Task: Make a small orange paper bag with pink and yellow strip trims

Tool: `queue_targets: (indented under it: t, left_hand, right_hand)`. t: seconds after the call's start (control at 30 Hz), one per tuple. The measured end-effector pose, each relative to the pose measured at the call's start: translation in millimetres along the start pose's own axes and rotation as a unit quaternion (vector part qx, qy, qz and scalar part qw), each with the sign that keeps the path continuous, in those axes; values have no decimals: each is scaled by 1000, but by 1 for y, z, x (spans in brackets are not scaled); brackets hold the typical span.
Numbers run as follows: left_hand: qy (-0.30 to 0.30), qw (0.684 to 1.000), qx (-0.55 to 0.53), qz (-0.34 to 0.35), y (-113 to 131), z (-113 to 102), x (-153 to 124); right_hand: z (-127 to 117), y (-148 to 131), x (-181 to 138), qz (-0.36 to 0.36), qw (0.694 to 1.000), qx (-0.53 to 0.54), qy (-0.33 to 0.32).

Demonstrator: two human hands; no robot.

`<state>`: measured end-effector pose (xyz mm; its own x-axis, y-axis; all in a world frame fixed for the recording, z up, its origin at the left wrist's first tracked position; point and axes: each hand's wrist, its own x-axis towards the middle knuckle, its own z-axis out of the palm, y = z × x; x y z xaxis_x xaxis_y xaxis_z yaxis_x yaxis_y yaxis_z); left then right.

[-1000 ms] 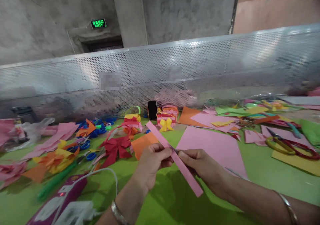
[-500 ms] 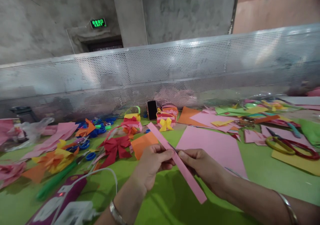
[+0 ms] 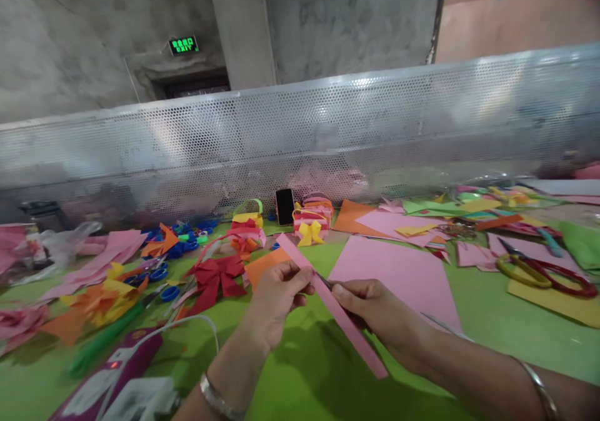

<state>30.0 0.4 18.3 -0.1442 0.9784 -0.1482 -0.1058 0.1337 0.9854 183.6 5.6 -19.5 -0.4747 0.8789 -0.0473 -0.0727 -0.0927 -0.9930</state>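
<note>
We're seeing smooth matt paper in the pink strip [image 3: 345, 322] & the big pink sheet [image 3: 398, 274], w/ the red bow [image 3: 218, 276] looking papery & matt too. The slim tool [image 3: 322, 280] is looking like dull dark metal, mostly hidden. We're reading the green tabletop [image 3: 497, 371] as smooth w/ slight sheen. The left bangle [image 3: 210, 393] is gleaming like polished metal; right bangle [image 3: 539, 383], ditto. We're noting hard plastic on the power strip [image 3: 149, 346], thin crinkly clear plastic in the bag [image 3: 75, 249]. The phone [image 3: 284, 207] is showing a smooth dark glassy front. The perf. screen [image 3: 398, 121] is glinting like sheet metal; the bkgd wall [image 3: 347, 27] is looking rough, matt, concrete-like.
</note>
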Motion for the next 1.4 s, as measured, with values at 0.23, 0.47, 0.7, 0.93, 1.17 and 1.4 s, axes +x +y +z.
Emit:
queue_targets:
  t: [0.23, 0.47, 0.7, 0.93, 1.17, 1.4]
  left_hand:
    - [-4, 1000, -5, -4, -1, -1, 0]
    - [-24, 1000, 7, 4, -6, 0, 0]
    - [-28, 1000, 9, -3, -7, 1, 0]
    - [-42, 999, 10, -10, -7, 2, -1]
    - [-51, 999, 2, -16, -7, 2, -2]
    - [-64, 998, 20, -19, -9, 4, -2]
  right_hand:
    - [0, 2, 1, -1, 1000, 11, 1]
    - [1, -1, 1, -3, 1000, 8, 7]
    - [0, -1, 1, -15, 1000, -1, 9]
    - [1, -1, 1, -22, 1000, 13, 5]
    - [0, -2, 3, -18, 1000, 14, 8]
    - [-1, -4, 2, -27, 999, -17, 16]
